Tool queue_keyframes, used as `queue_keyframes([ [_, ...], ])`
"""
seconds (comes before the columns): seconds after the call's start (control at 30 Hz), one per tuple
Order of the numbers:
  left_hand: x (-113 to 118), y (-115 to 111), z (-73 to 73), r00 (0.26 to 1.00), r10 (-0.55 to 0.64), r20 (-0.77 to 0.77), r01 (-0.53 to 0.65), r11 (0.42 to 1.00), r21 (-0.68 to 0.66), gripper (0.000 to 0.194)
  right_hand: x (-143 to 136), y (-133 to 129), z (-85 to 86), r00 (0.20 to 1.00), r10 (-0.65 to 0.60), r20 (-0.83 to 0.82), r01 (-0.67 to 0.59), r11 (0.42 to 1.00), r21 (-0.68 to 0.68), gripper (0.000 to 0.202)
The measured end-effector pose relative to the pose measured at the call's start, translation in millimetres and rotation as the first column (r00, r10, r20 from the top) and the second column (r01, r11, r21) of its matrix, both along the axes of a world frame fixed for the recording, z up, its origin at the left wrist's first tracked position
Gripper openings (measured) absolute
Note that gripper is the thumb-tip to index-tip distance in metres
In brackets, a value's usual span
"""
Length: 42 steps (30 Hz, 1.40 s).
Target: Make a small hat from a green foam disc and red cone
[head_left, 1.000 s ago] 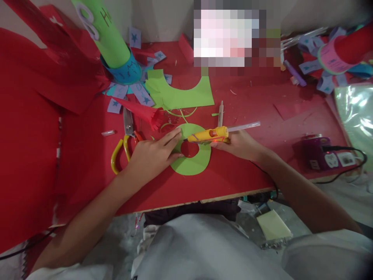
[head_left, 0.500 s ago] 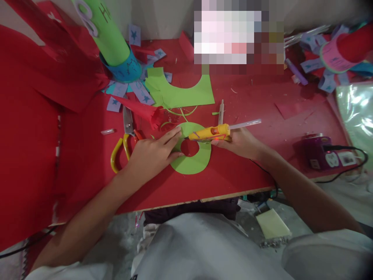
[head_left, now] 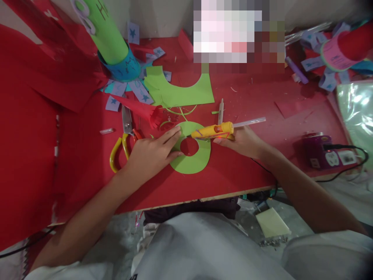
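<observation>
A green paper ring (head_left: 190, 165) lies flat on the red tabletop. My left hand (head_left: 153, 149) rests on its left side, fingers stretched out and thumb apart, with the fingertips pressing on the paper. My right hand (head_left: 246, 142) is closed round a yellow hot glue gun (head_left: 212, 130), whose nozzle points left over the upper part of the ring, near its hole. A clear glue stick (head_left: 250, 122) sticks out of the gun's back end. Whether the nozzle touches the paper I cannot tell.
Yellow-handled scissors (head_left: 126, 120), a red paper cone (head_left: 140, 109) and a green paper offcut (head_left: 186, 95) lie around my left hand. A marker (head_left: 221, 111) lies behind the gun. A green paper tube (head_left: 112, 41) stands back left; a purple power box (head_left: 319, 151) sits at right.
The glue gun in my right hand has shifted slightly to the right and up along the ring. My left hand stays in place on the paper.
</observation>
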<state>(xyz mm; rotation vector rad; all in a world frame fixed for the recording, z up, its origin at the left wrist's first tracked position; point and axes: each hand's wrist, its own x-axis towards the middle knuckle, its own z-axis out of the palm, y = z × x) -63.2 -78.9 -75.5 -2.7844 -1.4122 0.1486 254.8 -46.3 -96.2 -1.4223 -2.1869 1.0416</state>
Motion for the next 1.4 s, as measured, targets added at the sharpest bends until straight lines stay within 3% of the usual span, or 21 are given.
queue_keyframes([
  [0.3,2.9,-0.2,5.6,0.998,0.037,-0.052,-0.041,0.997,-0.068,0.059,7.4,-1.4,-1.4,0.996,0.022,-0.081,-0.021,1.0,0.021,0.043],
  [0.73,3.2,0.4,4.9,0.997,0.06,-0.038,-0.063,0.994,-0.092,0.058,21.6,-12.9,-10.6,0.999,-0.038,0.008,0.037,0.996,0.082,0.04],
  [1.1,5.5,0.7,7.6,0.995,0.098,-0.015,-0.099,0.987,-0.123,0.061,28.1,-21.7,-9.9,0.999,-0.029,-0.022,0.031,0.994,0.104,0.043],
  [1.4,5.4,0.6,8.1,0.996,0.084,-0.026,-0.087,0.992,-0.096,0.063,32.6,-31.2,-9.8,0.996,-0.084,0.037,0.082,0.996,0.045,0.046],
])
